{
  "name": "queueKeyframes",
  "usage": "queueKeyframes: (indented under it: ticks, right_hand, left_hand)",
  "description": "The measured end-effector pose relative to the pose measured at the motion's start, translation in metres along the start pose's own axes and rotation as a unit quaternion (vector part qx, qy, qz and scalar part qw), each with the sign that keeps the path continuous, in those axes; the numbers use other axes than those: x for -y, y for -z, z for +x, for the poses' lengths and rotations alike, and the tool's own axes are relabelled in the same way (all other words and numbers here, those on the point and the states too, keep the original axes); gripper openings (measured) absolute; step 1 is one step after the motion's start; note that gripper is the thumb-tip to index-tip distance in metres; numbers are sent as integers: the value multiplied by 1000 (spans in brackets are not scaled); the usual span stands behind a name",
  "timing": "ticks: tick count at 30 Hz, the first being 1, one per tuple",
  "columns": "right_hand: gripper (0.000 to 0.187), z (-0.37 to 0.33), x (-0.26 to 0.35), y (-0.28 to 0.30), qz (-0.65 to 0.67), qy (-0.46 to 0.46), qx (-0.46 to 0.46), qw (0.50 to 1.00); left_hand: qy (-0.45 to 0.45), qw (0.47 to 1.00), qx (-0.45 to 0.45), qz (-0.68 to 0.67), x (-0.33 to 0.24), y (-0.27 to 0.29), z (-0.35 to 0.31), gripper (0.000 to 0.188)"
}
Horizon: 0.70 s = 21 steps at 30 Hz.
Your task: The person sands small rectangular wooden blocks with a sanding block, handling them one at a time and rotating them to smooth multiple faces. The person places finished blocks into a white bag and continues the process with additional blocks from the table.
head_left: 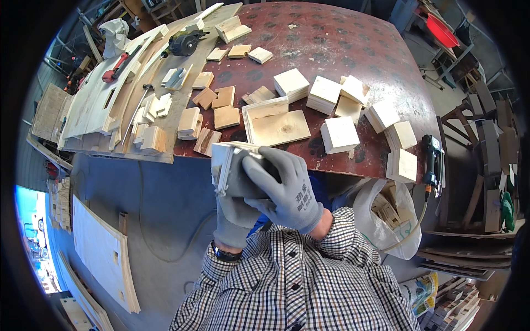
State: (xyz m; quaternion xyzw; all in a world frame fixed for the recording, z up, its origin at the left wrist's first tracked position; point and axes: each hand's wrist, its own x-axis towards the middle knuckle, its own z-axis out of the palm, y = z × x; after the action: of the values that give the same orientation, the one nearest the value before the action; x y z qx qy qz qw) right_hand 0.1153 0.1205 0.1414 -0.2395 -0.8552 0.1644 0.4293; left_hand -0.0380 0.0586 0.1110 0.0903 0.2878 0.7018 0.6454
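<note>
Both my hands wear grey gloves and meet in front of my chest, just off the table's near edge. My left hand [234, 214] is closed around a small stack of light wooden pieces [222, 165] from below, most of its fingers hidden. My right hand [288, 188] bends its fingers over the stack's right side, also gripping it. Just beyond, on the table, lies an L-shaped wooden piece [284, 128] with one raised side. Several square wooden blocks [339, 135] lie to its right, and smaller wooden blocks [226, 117] to its left.
The dark red table [353, 49] has long plywood sheets [91, 102] along its left side. On them rest a red-handled tool [115, 69] and a black tool [185, 44]. A black air tool [433, 160] with a hose sits at the right edge, above a white sack [406, 220] of wood pieces.
</note>
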Motion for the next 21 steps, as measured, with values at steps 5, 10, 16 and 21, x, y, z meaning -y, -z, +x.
queueKeyframes:
  ticks: [5,10,16,21]
  right_hand:
    - [56,-22,-24,-13,-31,22,-49,998]
    - [74,-31,-40,-7,-31,-105,-74,991]
    - [47,-13,2,-8,-115,107,-38,987]
    - [62,-24,-31,-1,-77,-81,-39,993]
  left_hand:
    - [27,996,23,-81,-6,2,-15,81]
    - [-59,991,-87,-80,-13,-17,-9,82]
    - [-218,844,42,489,-3,33,-12,56]
    - [-21,993,34,-114,-15,-3,-12,82]
